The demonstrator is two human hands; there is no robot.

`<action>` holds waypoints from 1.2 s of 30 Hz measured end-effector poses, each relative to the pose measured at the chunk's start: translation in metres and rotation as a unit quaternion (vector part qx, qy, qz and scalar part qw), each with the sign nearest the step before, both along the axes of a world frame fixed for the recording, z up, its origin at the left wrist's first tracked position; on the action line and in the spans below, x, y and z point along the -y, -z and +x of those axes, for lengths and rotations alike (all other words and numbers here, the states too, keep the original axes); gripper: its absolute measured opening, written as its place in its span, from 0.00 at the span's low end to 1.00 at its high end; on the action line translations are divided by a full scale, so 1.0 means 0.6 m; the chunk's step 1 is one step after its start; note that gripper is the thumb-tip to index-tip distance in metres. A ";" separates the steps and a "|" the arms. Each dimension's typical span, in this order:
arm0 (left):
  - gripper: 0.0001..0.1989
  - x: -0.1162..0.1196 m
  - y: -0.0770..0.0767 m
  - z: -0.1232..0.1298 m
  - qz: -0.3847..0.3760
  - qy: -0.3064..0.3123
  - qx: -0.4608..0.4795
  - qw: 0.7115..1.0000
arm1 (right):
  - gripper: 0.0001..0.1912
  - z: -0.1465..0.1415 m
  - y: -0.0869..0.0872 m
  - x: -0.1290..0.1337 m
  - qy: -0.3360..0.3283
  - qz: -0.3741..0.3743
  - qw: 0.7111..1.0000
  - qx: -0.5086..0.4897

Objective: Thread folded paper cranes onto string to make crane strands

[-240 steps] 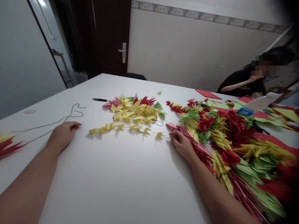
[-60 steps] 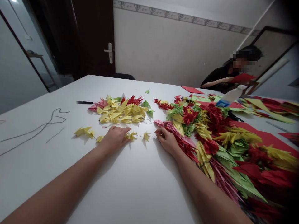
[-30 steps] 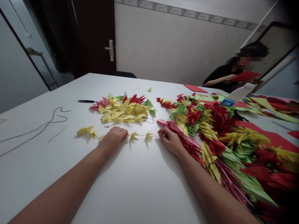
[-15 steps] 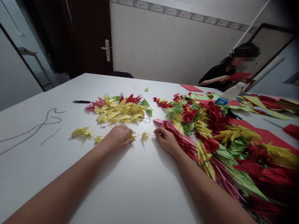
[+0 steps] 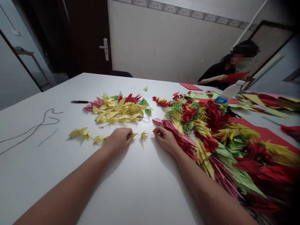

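My left hand (image 5: 120,139) is closed around yellow folded paper pieces on a dark string, one tip poking out by its fingertips. A single yellow paper piece (image 5: 144,135) sits on the string between my hands. With its fingers pinched, my right hand (image 5: 164,137) holds the thin string or needle end; which of the two is too small to tell. Left of my left hand, more yellow pieces (image 5: 81,133) lie strung on the table. Behind my hands is a pile of loose yellow folded pieces (image 5: 122,111), with red, pink and green ones around it.
A large heap of coloured paper strands (image 5: 211,134) covers the right side of the white table (image 5: 131,187). A bottle (image 5: 229,92) leans there. Black scissors or a knife (image 5: 79,102) and loose cord (image 5: 38,125) lie left. A person (image 5: 215,72) across the table holds red paper.
My left fingers have curled in more tightly around the yellow pieces, hiding more of them. My right hand remains pinched in nearly the same place. The whole view has shifted slightly.
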State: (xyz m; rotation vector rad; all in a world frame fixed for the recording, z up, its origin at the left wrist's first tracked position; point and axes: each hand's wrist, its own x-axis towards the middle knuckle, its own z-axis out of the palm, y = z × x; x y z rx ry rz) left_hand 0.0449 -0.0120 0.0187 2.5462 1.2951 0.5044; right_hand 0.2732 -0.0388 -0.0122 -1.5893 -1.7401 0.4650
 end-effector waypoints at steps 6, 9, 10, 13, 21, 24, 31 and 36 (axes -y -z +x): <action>0.13 -0.001 0.011 -0.011 0.029 0.010 -0.011 0.999 | 0.09 0.001 0.002 -0.002 -0.004 0.005 1.000 0.002; 0.17 -0.003 0.010 -0.013 0.053 0.021 -0.036 0.998 | 0.09 0.001 0.002 -0.001 -0.006 0.008 1.000 -0.001; 0.17 -0.003 0.008 -0.012 0.059 0.023 -0.050 0.997 | 0.09 0.001 0.002 -0.001 -0.007 0.008 1.000 -0.001; 0.17 0.001 -0.004 -0.005 0.074 0.011 -0.076 0.994 | 0.09 0.000 0.000 0.000 -0.006 0.006 1.000 0.002; 0.16 -0.004 -0.026 0.058 0.071 0.098 -0.106 0.987 | 0.08 0.001 0.001 -0.001 -0.014 0.010 1.000 -0.012; 0.08 -0.012 -0.023 0.077 0.036 0.088 -0.114 0.989 | 0.08 0.001 0.000 0.000 -0.011 0.002 1.000 -0.013; 0.07 -0.008 0.001 0.080 0.021 0.069 -0.045 0.996 | 0.08 0.000 -0.001 -0.001 -0.005 -0.008 1.000 -0.013; 0.14 -0.003 0.014 0.072 0.029 0.063 -0.009 0.998 | 0.08 0.001 0.000 -0.002 -0.008 -0.007 1.000 -0.013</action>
